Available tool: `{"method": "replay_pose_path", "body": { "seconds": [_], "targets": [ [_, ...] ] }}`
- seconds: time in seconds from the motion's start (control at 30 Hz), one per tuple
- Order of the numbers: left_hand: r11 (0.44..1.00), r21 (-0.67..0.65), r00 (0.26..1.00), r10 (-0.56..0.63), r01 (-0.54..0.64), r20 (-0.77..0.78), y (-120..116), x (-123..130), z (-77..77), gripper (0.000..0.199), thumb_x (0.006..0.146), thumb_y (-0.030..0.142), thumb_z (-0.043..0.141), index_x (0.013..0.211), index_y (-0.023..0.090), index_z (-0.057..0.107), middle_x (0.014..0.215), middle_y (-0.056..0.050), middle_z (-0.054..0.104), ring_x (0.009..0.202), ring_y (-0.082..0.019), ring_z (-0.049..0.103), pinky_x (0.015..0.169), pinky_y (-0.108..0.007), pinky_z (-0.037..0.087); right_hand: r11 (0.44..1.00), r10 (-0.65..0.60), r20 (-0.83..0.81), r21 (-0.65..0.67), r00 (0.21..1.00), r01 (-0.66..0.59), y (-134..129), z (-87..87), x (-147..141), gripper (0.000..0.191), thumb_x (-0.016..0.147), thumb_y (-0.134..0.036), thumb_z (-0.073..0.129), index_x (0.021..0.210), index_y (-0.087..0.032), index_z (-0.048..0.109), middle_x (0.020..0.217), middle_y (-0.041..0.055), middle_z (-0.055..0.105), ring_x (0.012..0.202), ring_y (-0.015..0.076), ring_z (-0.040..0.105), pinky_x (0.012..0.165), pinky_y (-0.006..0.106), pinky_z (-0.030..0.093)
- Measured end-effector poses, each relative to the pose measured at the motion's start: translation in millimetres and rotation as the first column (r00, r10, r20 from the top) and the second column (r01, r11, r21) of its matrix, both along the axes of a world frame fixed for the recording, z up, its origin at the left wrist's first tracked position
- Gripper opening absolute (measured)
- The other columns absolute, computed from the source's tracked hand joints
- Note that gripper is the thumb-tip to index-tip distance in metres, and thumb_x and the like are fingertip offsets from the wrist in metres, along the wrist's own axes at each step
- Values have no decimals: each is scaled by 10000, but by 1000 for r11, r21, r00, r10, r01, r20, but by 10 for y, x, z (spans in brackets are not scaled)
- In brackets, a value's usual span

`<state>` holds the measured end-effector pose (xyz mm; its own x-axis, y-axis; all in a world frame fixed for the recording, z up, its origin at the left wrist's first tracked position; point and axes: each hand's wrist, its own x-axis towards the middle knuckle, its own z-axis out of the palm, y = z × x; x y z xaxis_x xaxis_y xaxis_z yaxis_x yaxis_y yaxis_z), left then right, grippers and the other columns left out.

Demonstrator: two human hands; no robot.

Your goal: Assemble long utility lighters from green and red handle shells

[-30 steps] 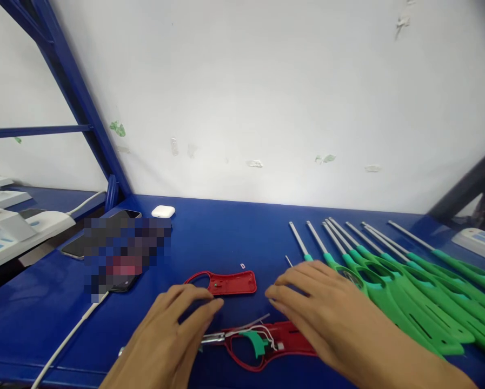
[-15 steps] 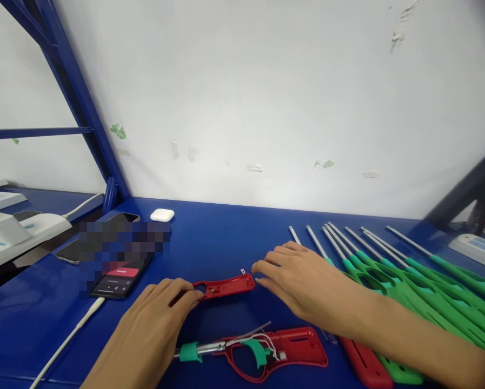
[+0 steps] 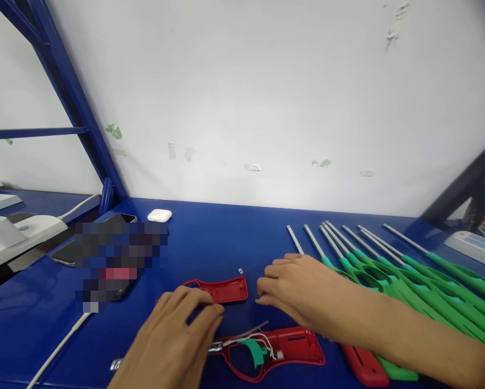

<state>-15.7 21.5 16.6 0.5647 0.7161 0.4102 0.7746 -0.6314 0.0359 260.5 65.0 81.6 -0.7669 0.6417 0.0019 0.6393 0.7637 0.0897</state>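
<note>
My left hand, palm down with its fingers bent and apart, hovers by an opened red lighter. It hides part of that lighter's metal tube. Inside the lighter's half shell lie white wires and a green trigger. The other red half shell rests behind it, its left end partly covered by my left fingers. My right hand is loosely curled to the right of that shell, a small gap between thumb and fingers, and I see nothing held in it. A tiny metal piece lies behind the shell.
Several green long-necked lighters lie in a row at the right, beside a red handle. Phones, partly blurred, a white cable and a white earbud case occupy the left. A white wall stands behind the blue table.
My left hand has moved right and towards me, off the loop end of the loose shell and over the lighter's tube. The right hand stays nearly in place, its fingers more curled.
</note>
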Motion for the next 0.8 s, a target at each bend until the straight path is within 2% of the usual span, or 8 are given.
{"method": "replay_pose_path", "body": {
  "seconds": [0.1,0.2,0.27,0.33,0.47,0.57,0.67,0.8],
  "targets": [
    [995,-92,999,-39,37,-18,-17,236,49,348,981,61,499,1118,279,733,1143,-33,760,1056,-262,717,896,-419,602,996,-68,30,65,997,66,108,9,-92,202,1115,-262,567,969,-201,693,830,48,765,692,228,720,581,346,338],
    [996,-87,999,-7,3,-39,61,306,56,379,995,66,514,1224,279,728,1244,-59,752,1130,-301,705,924,-480,613,992,-89,61,90,994,83,273,-4,-202,235,1131,-278,527,1010,-183,705,840,73,791,650,211,714,543,325,285],
    [998,-65,998,11,-14,-57,149,239,31,387,1020,118,560,1340,285,699,1333,-74,737,1173,-317,707,934,-502,623,992,-93,84,92,992,85,378,-5,-256,267,1138,-285,512,1002,-184,718,849,79,804,652,198,715,545,319,283],
    [999,-47,996,21,-25,-82,239,122,-7,397,1014,126,591,1373,263,696,1332,-84,749,1155,-322,731,916,-504,635,989,-117,98,100,988,107,451,18,-262,284,1140,-284,505,997,-185,729,854,86,810,660,197,720,551,319,280],
    [999,-18,993,46,-49,-108,348,-57,-61,379,1044,82,492,1239,250,769,1187,-61,802,970,-282,788,804,-457,648,968,-215,98,150,972,200,478,122,-119,355,1161,-322,433,1004,-193,724,853,98,803,648,225,722,542,333,240],
    [996,34,991,88,-85,-105,372,-74,-60,447,1072,71,398,1255,257,760,1163,-48,813,938,-256,797,792,-425,644,954,-263,104,180,959,242,479,177,12,353,1154,-314,433,961,-201,706,813,90,786,611,230,711,532,336,212],
    [985,99,985,149,-140,-91,387,-83,-40,465,1090,78,363,1322,252,726,1145,-42,820,915,-226,797,788,-377,645,949,-275,117,190,954,250,525,181,78,321,1139,-315,470,941,-211,700,775,79,772,603,239,711,517,332,209],
    [962,165,971,231,-218,-63,380,-190,-21,420,1106,143,374,1276,228,748,1165,-78,813,900,-267,805,782,-428,664,951,-280,143,178,949,253,518,111,166,387,1141,-398,476,913,-217,731,761,87,773,619,272,733,516,331,231]
  ]
}}
